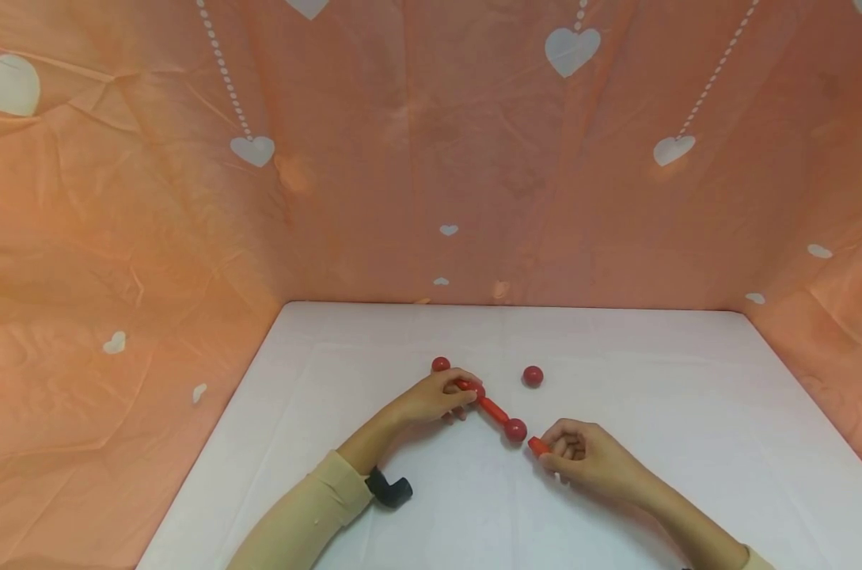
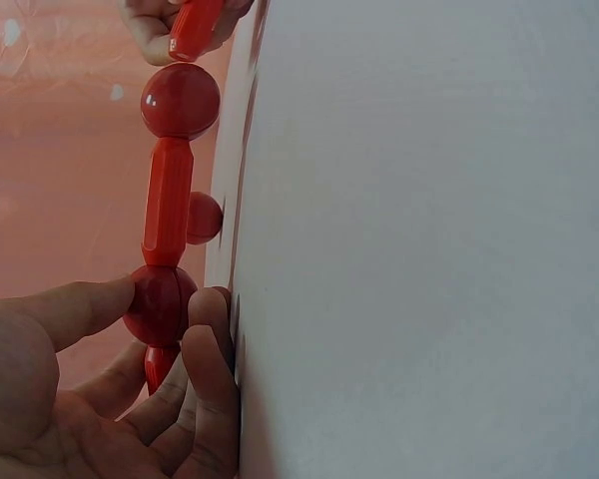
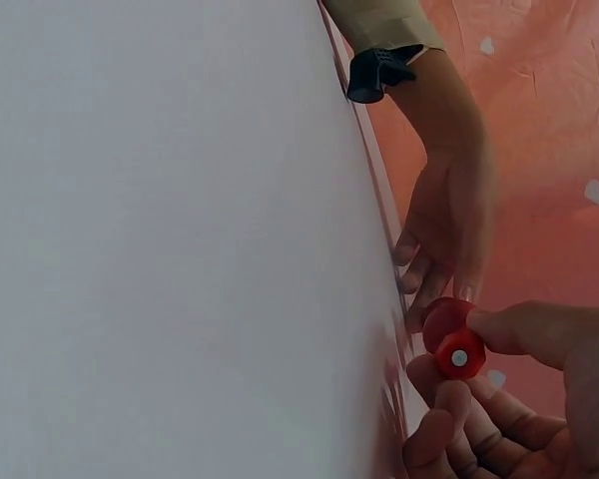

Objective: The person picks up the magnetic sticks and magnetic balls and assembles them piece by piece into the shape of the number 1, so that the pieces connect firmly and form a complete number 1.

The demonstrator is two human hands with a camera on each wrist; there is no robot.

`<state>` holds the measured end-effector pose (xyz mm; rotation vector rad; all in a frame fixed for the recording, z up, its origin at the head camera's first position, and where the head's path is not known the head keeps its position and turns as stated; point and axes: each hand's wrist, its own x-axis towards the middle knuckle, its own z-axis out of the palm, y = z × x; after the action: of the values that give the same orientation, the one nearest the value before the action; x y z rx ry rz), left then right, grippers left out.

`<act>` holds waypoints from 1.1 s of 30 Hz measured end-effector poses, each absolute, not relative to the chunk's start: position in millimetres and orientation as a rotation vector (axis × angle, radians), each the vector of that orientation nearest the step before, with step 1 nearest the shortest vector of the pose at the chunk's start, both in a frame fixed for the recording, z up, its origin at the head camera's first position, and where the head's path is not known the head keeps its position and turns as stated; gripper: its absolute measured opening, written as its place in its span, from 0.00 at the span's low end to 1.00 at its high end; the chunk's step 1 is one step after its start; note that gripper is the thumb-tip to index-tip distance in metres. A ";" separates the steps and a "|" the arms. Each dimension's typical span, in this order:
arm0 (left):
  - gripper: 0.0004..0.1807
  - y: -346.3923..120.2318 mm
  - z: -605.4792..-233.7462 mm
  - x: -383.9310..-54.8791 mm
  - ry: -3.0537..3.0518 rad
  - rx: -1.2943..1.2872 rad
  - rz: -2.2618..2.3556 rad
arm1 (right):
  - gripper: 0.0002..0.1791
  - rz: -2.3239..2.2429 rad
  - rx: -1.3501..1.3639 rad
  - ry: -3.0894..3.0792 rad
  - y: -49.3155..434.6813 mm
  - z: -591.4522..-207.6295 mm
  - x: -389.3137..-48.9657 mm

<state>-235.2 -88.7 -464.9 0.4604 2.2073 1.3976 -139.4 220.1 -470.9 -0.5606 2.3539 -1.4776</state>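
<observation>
A chain of red balls and red faceted rods slants across the white table. My left hand grips a chain ball, thumb on one side and fingers on the other. From that ball a rod runs to the chain's near end ball. Another rod is partly hidden by the left fingers. My right hand pinches a separate red rod, its tip close to the end ball. A silvery dot marks this rod's end. Whether rod and ball touch, I cannot tell.
One loose red ball lies beyond the chain. Another red ball sits just past the left hand; its join to the chain is hidden. A black strap-like piece hangs at the left cuff. Orange cloth surrounds the table.
</observation>
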 end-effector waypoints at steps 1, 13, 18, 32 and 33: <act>0.16 -88.8 -464.7 -235.0 2.207 0.461 1.398 | 0.08 -1.477 -0.564 2.354 219.6 -471.4 -139.7; 0.15 -89.2 -465.3 -235.0 2.199 0.470 1.407 | 0.09 -1.468 -0.546 2.353 215.9 -471.9 -141.1; 0.15 -89.0 -465.6 -235.1 2.198 0.468 1.410 | 0.09 -1.456 -0.549 2.363 213.7 -471.3 -142.1; 0.16 -89.5 -466.6 -235.2 2.201 0.472 1.407 | 0.10 -1.439 -0.534 2.363 213.5 -469.9 -142.2; 0.16 -89.4 -467.2 -235.6 2.198 0.472 1.408 | 0.11 -1.442 -0.538 2.362 213.7 -469.9 -142.1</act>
<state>-235.6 -89.4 -467.2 0.4723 2.1983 1.4085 -142.1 213.7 -469.9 -0.5383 2.3620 -1.4424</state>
